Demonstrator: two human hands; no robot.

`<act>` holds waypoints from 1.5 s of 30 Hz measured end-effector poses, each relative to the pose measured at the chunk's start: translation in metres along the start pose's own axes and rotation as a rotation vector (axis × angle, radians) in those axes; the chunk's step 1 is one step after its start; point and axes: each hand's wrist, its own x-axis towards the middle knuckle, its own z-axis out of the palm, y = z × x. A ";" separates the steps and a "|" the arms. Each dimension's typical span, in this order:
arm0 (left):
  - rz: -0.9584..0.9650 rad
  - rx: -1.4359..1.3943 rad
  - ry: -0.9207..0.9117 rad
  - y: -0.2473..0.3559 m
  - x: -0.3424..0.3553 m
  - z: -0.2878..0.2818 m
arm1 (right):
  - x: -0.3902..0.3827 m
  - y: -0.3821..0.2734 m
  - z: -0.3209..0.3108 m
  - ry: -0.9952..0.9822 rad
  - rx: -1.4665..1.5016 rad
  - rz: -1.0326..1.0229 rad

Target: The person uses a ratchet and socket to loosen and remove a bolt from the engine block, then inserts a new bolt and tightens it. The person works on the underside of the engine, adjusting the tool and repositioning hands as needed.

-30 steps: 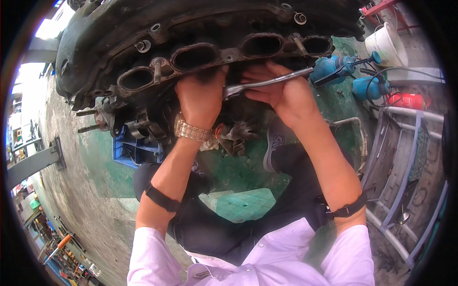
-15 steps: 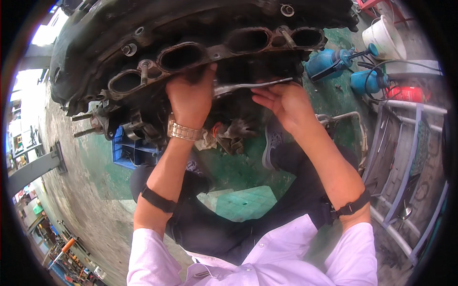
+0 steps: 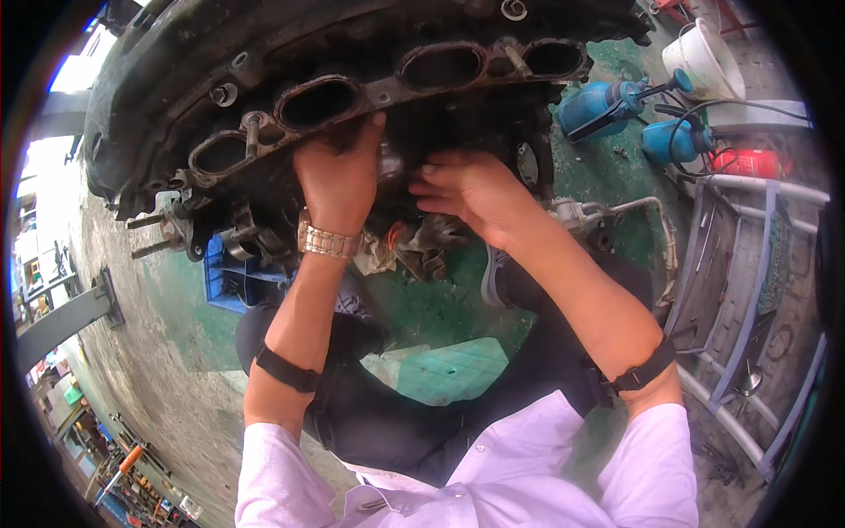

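A large dark engine (image 3: 383, 99) with a row of oval ports fills the top of the view. My left hand (image 3: 339, 180), with a metal watch at the wrist, is closed under the port flange. Its thumb points up against the flange; the other fingers are hidden in shadow, and so is what they grip. Beside it shows a shiny metal piece (image 3: 390, 164), perhaps part of a long-handled wrench. My right hand (image 3: 471, 192) is just right of that piece, palm inward, its fingers loosely stretched toward the left hand. I see nothing held in it.
Below the engine lie dirty gloves (image 3: 431, 242) and a blue crate (image 3: 231, 275) on the green floor. To the right are two blue tools (image 3: 603, 110), a white bucket (image 3: 704, 62) and a metal frame (image 3: 735, 290). A bent pipe (image 3: 656, 207) stands right of my right forearm.
My right hand has moved left, toward my left hand. The long silver handle that stretched across to it is no longer visible. The view has shifted slightly.
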 end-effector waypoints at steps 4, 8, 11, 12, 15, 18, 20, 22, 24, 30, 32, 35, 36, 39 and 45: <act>0.049 -0.066 0.001 0.000 0.000 0.000 | -0.001 -0.003 0.017 -0.105 -0.109 -0.095; 0.081 -0.014 0.013 0.002 0.000 -0.001 | 0.004 -0.004 0.029 -0.147 -0.198 -0.181; 0.025 -0.046 -0.002 0.003 0.000 -0.003 | 0.007 -0.003 0.036 -0.084 -0.234 -0.220; 0.013 -0.058 -0.006 0.003 0.000 -0.004 | 0.007 -0.002 0.038 -0.066 -0.240 -0.217; 0.024 -0.092 -0.022 0.005 0.002 -0.007 | 0.007 -0.003 0.041 -0.047 -0.171 -0.186; 0.045 -0.083 -0.030 0.006 0.001 -0.008 | 0.006 -0.006 0.039 -0.089 -0.197 -0.145; 0.050 -0.031 -0.027 0.007 0.001 -0.008 | 0.006 -0.007 0.039 -0.103 -0.286 -0.157; 0.041 0.056 -0.020 0.007 0.001 -0.009 | 0.008 -0.006 0.041 -0.091 -0.397 -0.201; 0.009 0.052 -0.035 0.006 0.002 -0.010 | 0.009 -0.007 0.042 -0.107 -0.372 -0.182; 0.036 0.039 -0.075 0.004 0.006 -0.012 | 0.008 -0.006 0.048 -0.114 -0.204 -0.205; 0.017 0.083 -0.084 0.006 0.005 -0.013 | 0.009 -0.005 0.049 -0.146 -0.123 -0.198; 0.023 0.045 -0.070 0.007 0.004 -0.012 | 0.011 -0.004 0.050 -0.205 -0.032 -0.199; 0.024 0.006 -0.068 0.007 0.004 -0.012 | 0.011 -0.004 0.051 -0.216 -0.001 -0.202; -0.067 0.003 -0.089 0.010 0.004 -0.014 | 0.011 -0.003 0.052 -0.227 0.092 -0.191; 0.238 0.416 0.029 0.025 -0.022 -0.014 | 0.010 0.002 0.049 -0.222 0.229 -0.192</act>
